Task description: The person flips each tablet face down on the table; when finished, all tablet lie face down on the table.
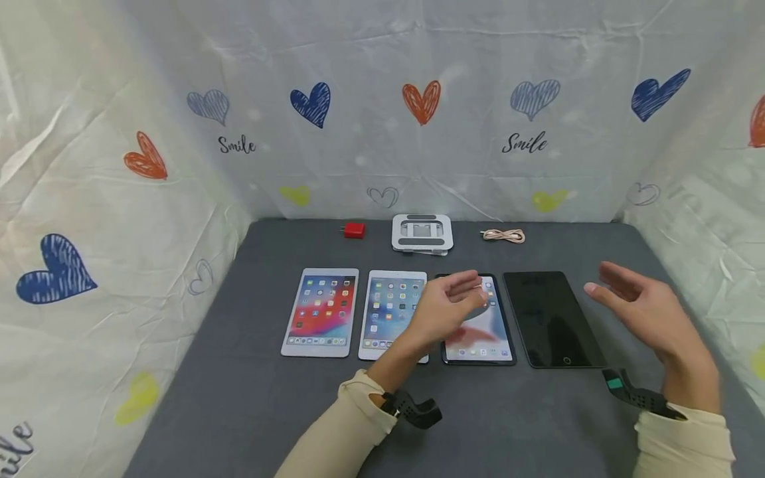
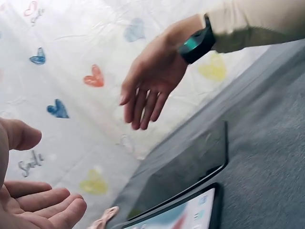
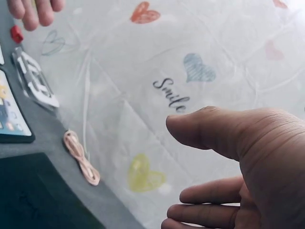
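Observation:
In the head view my left hand (image 1: 443, 309) hovers over a black-framed tablet (image 1: 501, 332) with a lit screen, hiding part of it. Its fingers are extended and hold nothing. My right hand (image 1: 650, 315) is raised to the right of a dark-screened tablet (image 1: 548, 312), fingers straight and thumb apart, also holding nothing. Left of these lie a white tablet (image 1: 385, 309) with a blue screen, partly covered by the left forearm, and another white tablet (image 1: 323, 312) with a red and blue screen. All the tablets lie flat in a row, screens up.
Along the back of the grey tabletop (image 1: 239, 398) lie a red plug adapter (image 1: 354, 230), a folded white and grey stand (image 1: 422, 244) and a bundled pale pink cable (image 1: 504, 236). A white sheet (image 1: 358, 53) printed with hearts hangs behind and at both sides.

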Demonstrator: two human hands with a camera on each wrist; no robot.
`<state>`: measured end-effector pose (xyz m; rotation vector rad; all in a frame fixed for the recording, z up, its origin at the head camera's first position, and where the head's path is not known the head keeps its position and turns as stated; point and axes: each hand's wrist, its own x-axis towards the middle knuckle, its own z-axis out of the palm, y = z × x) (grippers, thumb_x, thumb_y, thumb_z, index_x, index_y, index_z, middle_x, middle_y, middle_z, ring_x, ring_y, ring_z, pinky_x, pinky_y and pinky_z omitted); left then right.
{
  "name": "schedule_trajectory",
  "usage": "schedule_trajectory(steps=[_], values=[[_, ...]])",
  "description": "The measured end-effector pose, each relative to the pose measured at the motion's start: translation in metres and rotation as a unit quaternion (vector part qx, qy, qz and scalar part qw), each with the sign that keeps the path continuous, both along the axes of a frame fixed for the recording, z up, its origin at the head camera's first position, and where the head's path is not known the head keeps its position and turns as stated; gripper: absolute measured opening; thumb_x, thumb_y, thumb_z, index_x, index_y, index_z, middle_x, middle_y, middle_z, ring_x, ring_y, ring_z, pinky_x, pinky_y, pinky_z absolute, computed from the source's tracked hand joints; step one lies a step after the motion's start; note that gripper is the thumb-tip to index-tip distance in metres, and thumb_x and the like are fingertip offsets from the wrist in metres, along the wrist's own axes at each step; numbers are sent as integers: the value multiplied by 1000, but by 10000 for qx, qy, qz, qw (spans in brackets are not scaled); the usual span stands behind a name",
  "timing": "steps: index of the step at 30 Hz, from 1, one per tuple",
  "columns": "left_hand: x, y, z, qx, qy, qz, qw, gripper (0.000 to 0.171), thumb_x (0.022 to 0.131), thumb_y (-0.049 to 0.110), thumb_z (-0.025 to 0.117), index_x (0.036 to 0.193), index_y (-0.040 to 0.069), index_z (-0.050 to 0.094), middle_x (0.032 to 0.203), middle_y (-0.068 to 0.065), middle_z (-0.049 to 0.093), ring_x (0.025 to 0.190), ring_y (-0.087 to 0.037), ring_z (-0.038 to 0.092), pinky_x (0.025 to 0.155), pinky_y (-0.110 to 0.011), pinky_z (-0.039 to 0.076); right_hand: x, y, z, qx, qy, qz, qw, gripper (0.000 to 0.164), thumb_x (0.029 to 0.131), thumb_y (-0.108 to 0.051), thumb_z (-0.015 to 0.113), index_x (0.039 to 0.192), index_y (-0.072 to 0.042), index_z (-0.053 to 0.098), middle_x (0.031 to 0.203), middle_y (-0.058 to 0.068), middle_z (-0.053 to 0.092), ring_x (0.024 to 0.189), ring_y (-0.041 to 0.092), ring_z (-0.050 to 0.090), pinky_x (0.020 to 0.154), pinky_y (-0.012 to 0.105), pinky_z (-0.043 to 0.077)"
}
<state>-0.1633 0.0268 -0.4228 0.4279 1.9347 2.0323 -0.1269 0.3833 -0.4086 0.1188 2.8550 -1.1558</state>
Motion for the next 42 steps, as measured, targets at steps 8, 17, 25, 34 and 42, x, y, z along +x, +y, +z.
schedule_trajectory(steps=[8, 17, 25, 34, 42], values=[[-3, 38, -16, -22, -999, 20, 9950, 46, 103, 20, 78, 147, 8, 69, 139, -6, 77, 125, -18, 75, 96, -24, 63, -9, 6, -23, -265, -379, 137, 9988, 83, 112, -54, 58, 173, -5, 30, 172, 32, 35, 154, 59, 35, 109, 25, 51], [-8, 61, -30, 3, -2258, 182, 9740, 43, 99, 20, 84, 137, 3, 74, 129, -7, 80, 125, -30, 76, 106, -48, 64, -6, 6, -44, -589, -696, -62, 9958, 86, 113, -56, 53, 171, 1, 29, 173, 37, 27, 155, 65, 25, 114, 85, 32], [-15, 72, -36, 410, -3102, -243, 9495, 26, 101, 16, 81, 119, -2, 77, 128, -20, 77, 124, -32, 76, 110, -43, 61, -1, 7, -50, -482, -909, -156, 9946, 77, 117, -48, 46, 168, 8, 31, 170, 42, 29, 152, 65, 31, 114, 84, 34], [-19, 81, -37, 436, -3335, -283, 9413, 48, 100, 18, 81, 138, -6, 65, 146, -29, 66, 132, -41, 69, 118, -54, 54, 0, 9, -54, -565, -1127, -103, 9920, 75, 119, -46, 40, 168, 10, 29, 163, 42, 42, 125, 33, 71, 102, 46, 62], [-14, 100, -39, 411, -3247, -257, 9446, 44, 98, 13, 81, 136, -4, 67, 142, -20, 69, 137, -38, 67, 120, -53, 54, -7, 11, -55, -773, -1212, -654, 9875, 80, 118, -49, 32, 166, 15, 26, 164, 44, 35, 133, 44, 57, 102, 44, 59]])
